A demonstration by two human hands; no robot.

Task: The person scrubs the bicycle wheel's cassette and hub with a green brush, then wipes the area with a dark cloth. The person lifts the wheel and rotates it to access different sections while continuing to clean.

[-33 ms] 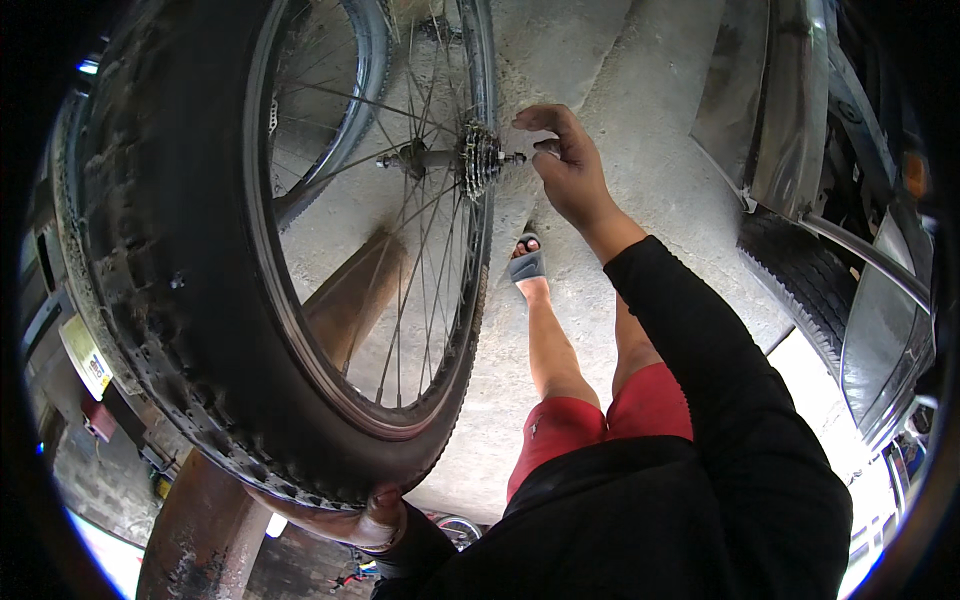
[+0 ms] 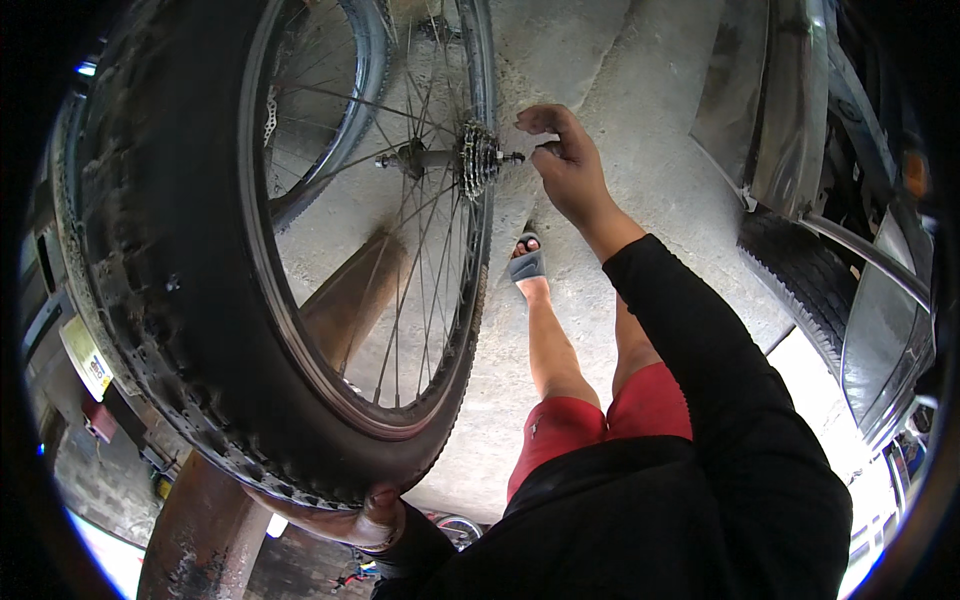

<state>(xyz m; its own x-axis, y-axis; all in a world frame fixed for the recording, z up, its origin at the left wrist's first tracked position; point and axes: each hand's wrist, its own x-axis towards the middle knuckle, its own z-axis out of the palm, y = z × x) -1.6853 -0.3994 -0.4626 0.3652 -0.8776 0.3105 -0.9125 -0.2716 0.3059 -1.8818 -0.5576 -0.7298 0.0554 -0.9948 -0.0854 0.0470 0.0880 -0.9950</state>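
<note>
A bicycle wheel (image 2: 205, 250) with a wide black knobby tyre stands upright, close on my left. Its cassette of sprockets (image 2: 477, 160) and threaded axle end face right. My left hand (image 2: 365, 522) wraps round the tyre's lower edge, thumb up against the tread. Just right of the axle end hovers my right hand (image 2: 572, 165), fingers curved and index finger apart from the thumb. A gap shows between its fingers and the axle. Nothing is plainly visible in its grasp, though the curled fingers partly hide the palm side.
Behind the wheel is a second bicycle wheel (image 2: 372, 70). A rusty brown post (image 2: 205, 525) rises at lower left. On the right are metal panels (image 2: 790, 110) and a dark tyre (image 2: 800, 275). My sandalled foot (image 2: 527, 262) rests on the concrete floor (image 2: 640, 110).
</note>
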